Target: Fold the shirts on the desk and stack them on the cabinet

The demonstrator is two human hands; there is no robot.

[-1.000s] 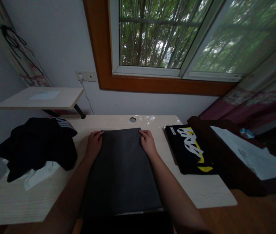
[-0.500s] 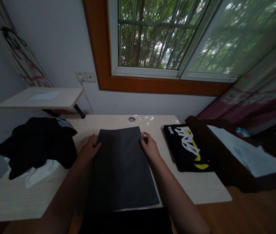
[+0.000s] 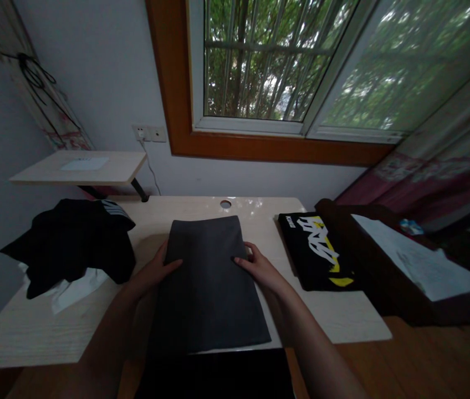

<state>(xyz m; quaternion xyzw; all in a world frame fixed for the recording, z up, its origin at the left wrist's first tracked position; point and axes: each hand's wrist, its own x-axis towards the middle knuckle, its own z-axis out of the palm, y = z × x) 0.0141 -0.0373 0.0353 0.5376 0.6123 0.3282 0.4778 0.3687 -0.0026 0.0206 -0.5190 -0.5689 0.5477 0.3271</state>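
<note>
Grey folded cloth (image 3: pixel 208 282) is lying mid-worktop (image 3: pixel 343 316), long axis running away from me; I'm seeing left hand (image 3: pixel 152 271) and right hand (image 3: pixel 262 270) gripping its side edges, equally near.

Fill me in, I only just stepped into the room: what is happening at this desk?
A person stands at a light wooden desk under a window, with both hands on a folded dark grey garment that lies flat in the middle. The left hand grips its left edge and the right hand its right edge, about halfway along. A folded black shirt with a white and yellow print lies to the right, and a loose heap of black clothes to the left.
</note>
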